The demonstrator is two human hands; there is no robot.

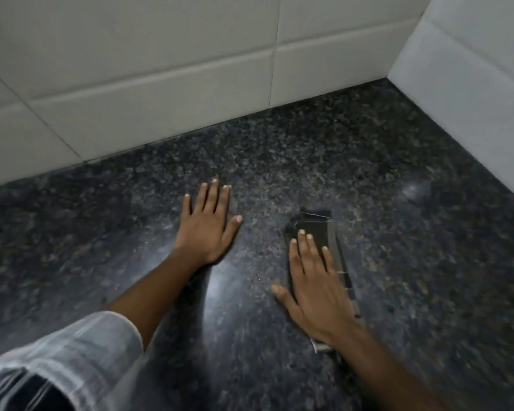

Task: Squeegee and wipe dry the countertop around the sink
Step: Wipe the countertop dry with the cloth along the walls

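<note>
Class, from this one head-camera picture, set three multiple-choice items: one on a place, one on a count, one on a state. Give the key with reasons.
1. Where is the dark cloth?
A. on the wall tiles
B. under the right hand
C. under the left hand

2. How many hands touch the countertop or the cloth?
A. none
B. one
C. two

3. How is the left hand?
A. flat, fingers spread
B. a fist
C. gripping a bottle

Key: B, its fingers lie on the cloth; C, both hands press down; A, its palm lies flat on stone.
</note>
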